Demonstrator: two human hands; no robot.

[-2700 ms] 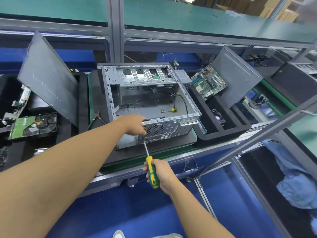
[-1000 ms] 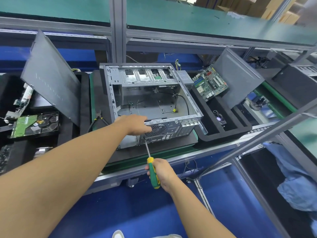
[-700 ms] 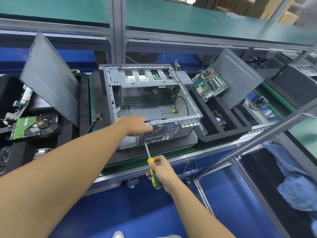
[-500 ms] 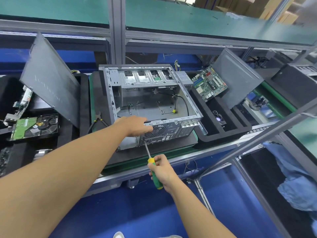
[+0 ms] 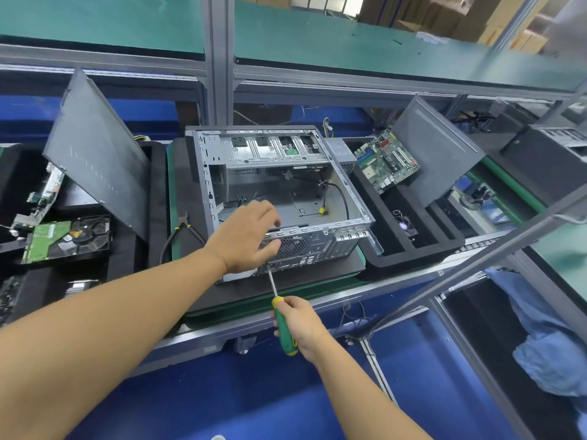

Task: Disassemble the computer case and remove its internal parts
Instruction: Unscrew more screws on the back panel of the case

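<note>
Step in hand looks like a rear-panel screw. Right hand (image 5: 303,325) grips the screwdriver (image 5: 283,327); its tip is hidden under the left hand (image 5: 244,236), whose fingers are loosely spread over the case's rear edge, holding nothing. Next probably: keep the tip seated, catch the screw. Computer case (image 5: 286,173) sits just ahead of both hands, side open, mostly gutted, loose cable (image 5: 341,195) inside.

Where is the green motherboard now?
In the head view, the motherboard leans in the black tray right of the computer case, beside a grey panel.
</note>
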